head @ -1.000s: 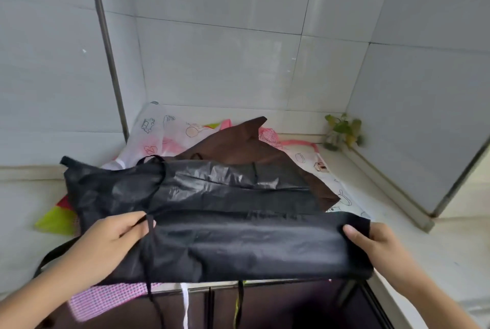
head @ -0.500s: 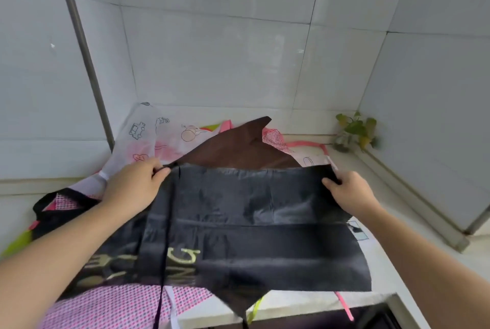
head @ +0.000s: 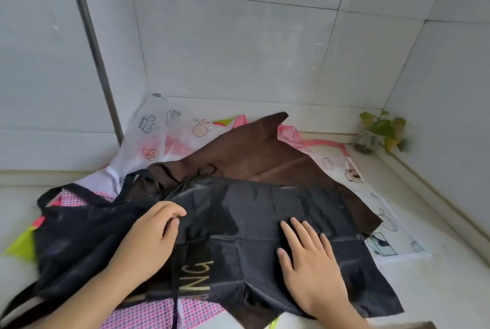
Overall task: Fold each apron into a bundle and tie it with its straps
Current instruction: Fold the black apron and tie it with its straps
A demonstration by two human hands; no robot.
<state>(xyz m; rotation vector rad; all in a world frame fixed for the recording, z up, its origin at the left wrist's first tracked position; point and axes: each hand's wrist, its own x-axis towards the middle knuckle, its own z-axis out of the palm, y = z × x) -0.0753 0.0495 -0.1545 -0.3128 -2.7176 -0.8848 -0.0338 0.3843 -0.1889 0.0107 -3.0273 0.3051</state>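
Note:
A shiny black apron (head: pixel 238 217) with yellow lettering lies folded over on top of a pile on the counter. My right hand (head: pixel 307 262) lies flat on its right half, fingers straight and spread, pressing the fabric down. My left hand (head: pixel 148 238) rests on the apron's left part with fingers curled at a fold; whether it pinches the fabric I cannot tell. A thin black strap (head: pixel 175 302) runs down below my left hand. Another black strap (head: pixel 45 196) loops out at the far left.
Under the black apron lie a brown apron (head: pixel 254 153), a white printed one (head: pixel 371 190) and a pink checked one (head: pixel 148 315). A small potted plant (head: pixel 376 132) stands in the back right corner. Tiled walls close in behind and on the right.
Both hands have let go of the apron's far edge and come back toward me. The right hand now lies flat on the fabric; the left sits curled on the left fold.

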